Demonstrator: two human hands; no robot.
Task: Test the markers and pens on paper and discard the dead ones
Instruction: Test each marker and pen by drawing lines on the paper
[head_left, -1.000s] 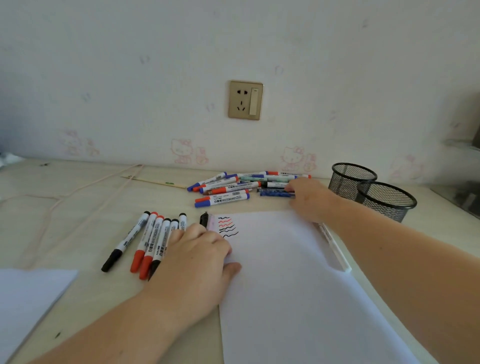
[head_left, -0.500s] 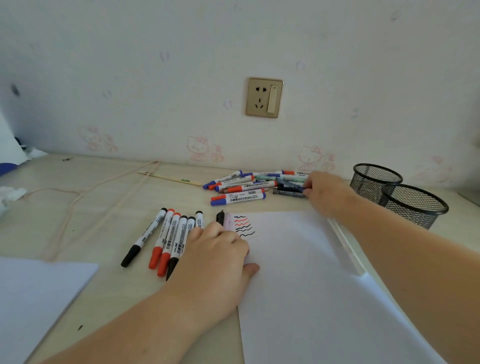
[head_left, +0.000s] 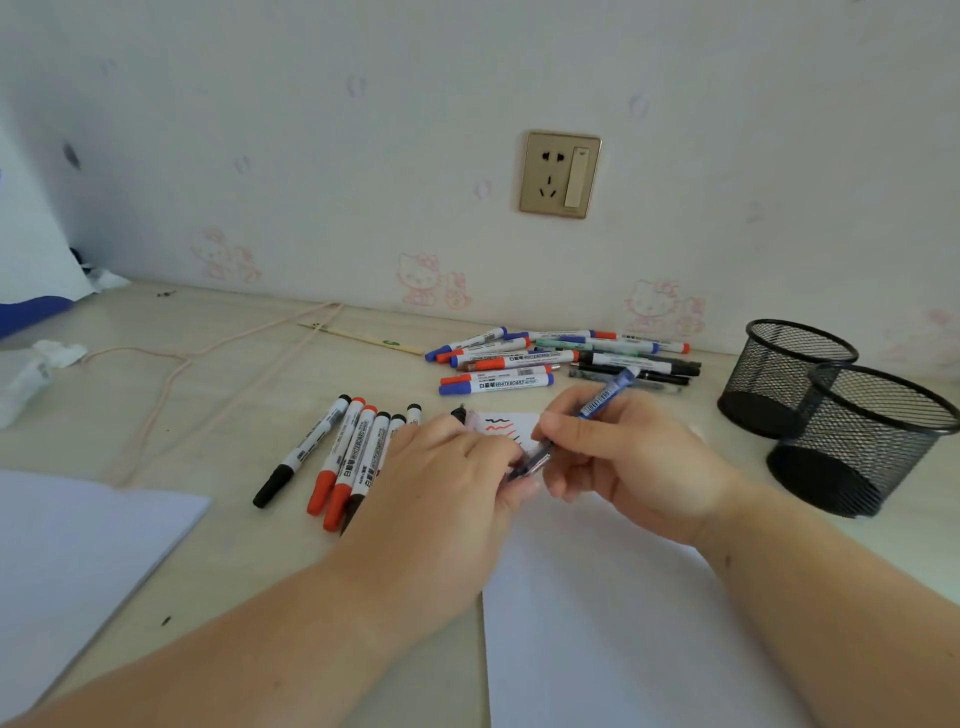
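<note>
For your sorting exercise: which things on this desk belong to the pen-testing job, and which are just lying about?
Part of the job:
blue pen, held in both hands
test paper
marker pile
marker row
mesh cups

Just lying about:
cord
crumpled tissue
wall socket
second sheet

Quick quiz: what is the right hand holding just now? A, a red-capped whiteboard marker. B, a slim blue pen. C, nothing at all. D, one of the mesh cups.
B: the right hand grips a slim blue pen over the paper, while the left hand pinches its lower end.
</note>
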